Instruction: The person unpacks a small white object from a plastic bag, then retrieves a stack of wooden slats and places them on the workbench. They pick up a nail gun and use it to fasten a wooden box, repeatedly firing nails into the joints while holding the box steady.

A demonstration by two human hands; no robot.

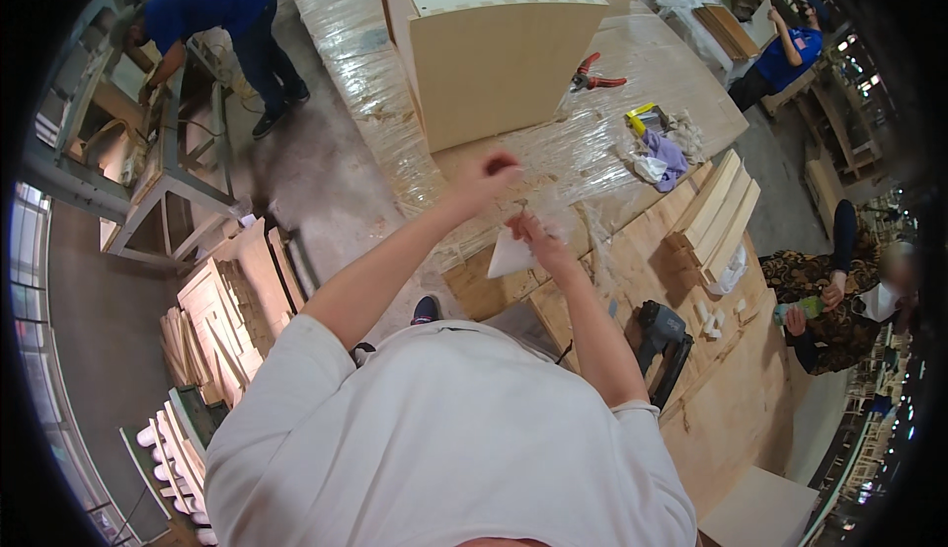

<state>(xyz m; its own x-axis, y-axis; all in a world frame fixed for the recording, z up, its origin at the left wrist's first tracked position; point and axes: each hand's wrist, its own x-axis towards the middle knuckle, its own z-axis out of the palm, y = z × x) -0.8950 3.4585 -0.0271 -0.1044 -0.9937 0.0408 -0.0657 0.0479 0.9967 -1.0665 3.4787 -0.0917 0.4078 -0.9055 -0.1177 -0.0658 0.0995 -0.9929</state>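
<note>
My right hand (538,238) is closed on a thin white bag-like piece (510,257), whose lower part hangs beneath the fingers; its exact kind is unclear. Just beyond and to the left, my left hand (489,180) is in the air with its fingers curled. Motion smears it, so I cannot make out anything in it. Both hands are apart, above the near edge of a plastic-wrapped table (395,142). A pale wooden box (499,68) stands on that table beyond my hands.
Red-handled pliers (595,75) lie right of the box, near a purple cloth (666,157). On the wooden bench (726,389) are a nail gun (662,340), stacked wood strips (719,216) and small blocks. A person (849,295) holds a bottle at right; two others in blue work farther off.
</note>
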